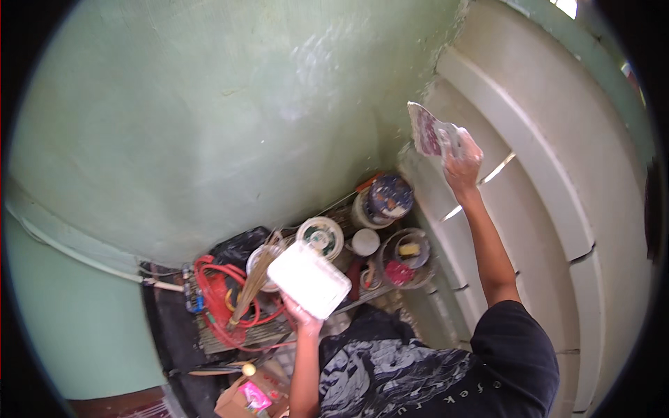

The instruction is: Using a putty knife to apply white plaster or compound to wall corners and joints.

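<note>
R. hand (463, 157) pinches the scraper (425, 132), its blade pointing up-left from the grip, twd. the green wall (209, 125) (contact w/ it I cannot tell). L. hand (302, 313) grasps the white tray (309, 279) at its near edge, lower left, well apart from scraper.

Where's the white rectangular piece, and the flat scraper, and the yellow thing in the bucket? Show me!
White rectangular piece (309, 279): head view, middle of its broad white face.
Flat scraper (426, 132): head view, reddish face of its blade.
Yellow thing (409, 249): head view, middle of its upper side.
</note>
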{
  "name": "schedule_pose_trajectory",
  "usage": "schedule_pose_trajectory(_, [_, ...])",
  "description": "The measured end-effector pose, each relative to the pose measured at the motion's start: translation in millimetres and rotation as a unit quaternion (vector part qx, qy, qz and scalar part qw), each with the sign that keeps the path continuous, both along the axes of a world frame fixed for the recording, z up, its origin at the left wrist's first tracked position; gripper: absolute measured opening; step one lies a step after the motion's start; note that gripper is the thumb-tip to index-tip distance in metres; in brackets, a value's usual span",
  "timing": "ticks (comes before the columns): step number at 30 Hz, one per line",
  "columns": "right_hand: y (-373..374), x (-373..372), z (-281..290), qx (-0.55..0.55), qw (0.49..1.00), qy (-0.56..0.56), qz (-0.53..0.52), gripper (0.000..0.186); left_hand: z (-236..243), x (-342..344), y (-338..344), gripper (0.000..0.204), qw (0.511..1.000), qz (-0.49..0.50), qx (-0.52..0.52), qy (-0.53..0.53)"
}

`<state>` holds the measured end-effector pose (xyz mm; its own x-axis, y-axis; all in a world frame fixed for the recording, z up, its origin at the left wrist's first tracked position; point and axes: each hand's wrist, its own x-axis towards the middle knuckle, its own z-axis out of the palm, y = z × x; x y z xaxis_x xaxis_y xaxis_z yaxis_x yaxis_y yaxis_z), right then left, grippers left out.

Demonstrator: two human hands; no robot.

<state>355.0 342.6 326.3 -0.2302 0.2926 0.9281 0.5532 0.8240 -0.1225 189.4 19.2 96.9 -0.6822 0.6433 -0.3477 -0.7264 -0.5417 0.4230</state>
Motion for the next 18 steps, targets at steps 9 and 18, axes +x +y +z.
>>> schedule_pose_trajectory(9, [-163, 41, -17, -0.084, 0.896, -0.26, 0.35, 0.022, 96, 12, 41, 0.062, 0.955, -0.285, 0.083, 0.004])
schedule_pose_trajectory(18, [-219, 81, -41, -0.191, 0.928, -0.297, 0.116, 0.034, 91, 35, 46, 0.062, 0.924, -0.367, 0.107, -0.003])
